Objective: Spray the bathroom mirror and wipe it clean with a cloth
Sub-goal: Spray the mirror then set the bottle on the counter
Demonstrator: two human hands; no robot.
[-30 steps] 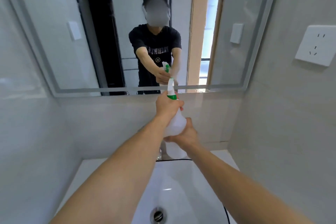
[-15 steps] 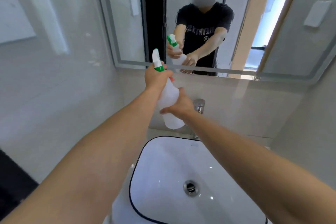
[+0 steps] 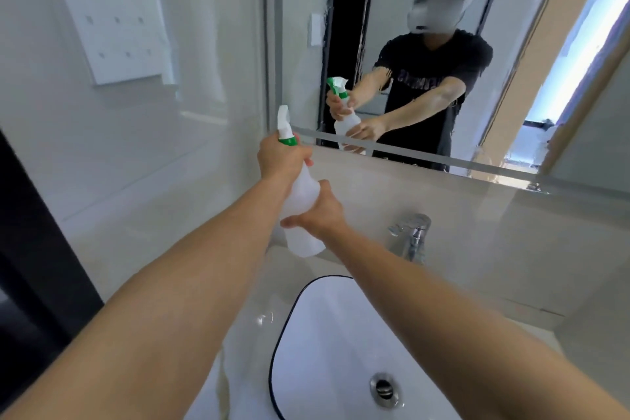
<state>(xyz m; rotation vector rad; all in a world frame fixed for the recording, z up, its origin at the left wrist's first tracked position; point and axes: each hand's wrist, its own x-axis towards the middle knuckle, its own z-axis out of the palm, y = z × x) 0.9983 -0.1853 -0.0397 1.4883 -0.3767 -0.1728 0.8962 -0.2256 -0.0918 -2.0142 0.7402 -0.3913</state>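
Hands (image 3: 300, 187) around spray bottle (image 3: 301, 194), just below mirror (image 3: 392, 44) edge.

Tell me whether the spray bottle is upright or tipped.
Tipped: the spray bottle leans with its nozzle up-left, base down-right, left hand at the neck, right hand on its body.

Translucent plastic spray bottle (image 3: 301, 194), glossy basin (image 3: 327, 351), shiny metal tap (image 3: 414, 232).
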